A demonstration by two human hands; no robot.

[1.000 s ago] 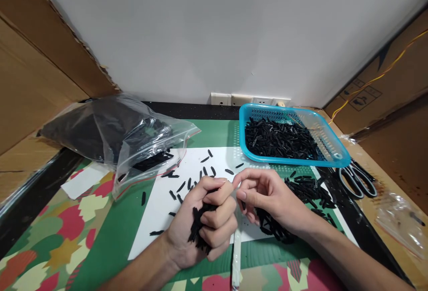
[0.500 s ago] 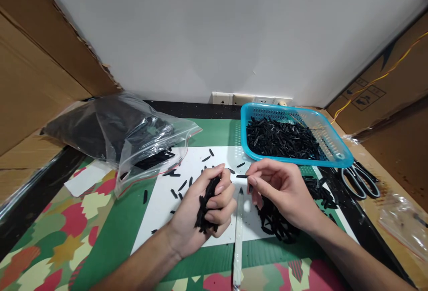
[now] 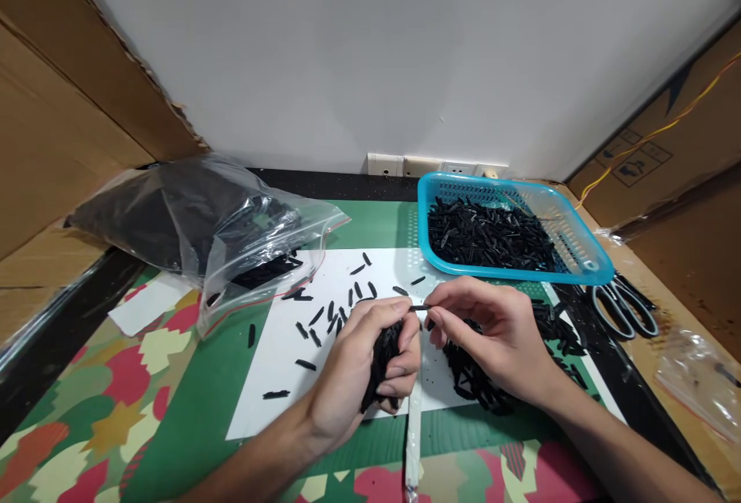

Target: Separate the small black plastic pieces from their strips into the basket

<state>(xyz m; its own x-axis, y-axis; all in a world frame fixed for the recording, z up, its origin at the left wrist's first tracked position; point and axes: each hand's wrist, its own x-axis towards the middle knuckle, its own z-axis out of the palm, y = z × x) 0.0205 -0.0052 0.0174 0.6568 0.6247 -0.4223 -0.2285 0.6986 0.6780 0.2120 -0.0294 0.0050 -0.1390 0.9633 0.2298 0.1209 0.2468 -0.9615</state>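
Two hands: left hand point(image 3: 370, 360) grips a bundle point(image 3: 383, 360), right hand point(image 3: 498, 341) pinches one black piece point(image 3: 419, 308).

Black strips point(image 3: 489, 234) fill a turquoise basket point(image 3: 579, 239) on a green floral mat point(image 3: 86, 410)

Both forearms reach in from the bottom edge and angle toward each other, so the two hands meet near the middle. The left hand point(image 3: 370, 360) is curled into a loose fist, knuckles turned rightward, thumb laid over the top. The right hand point(image 3: 498, 337) lies palm down with wrist low, its thumb and forefinger pinched together, tips almost touching the left thumb.
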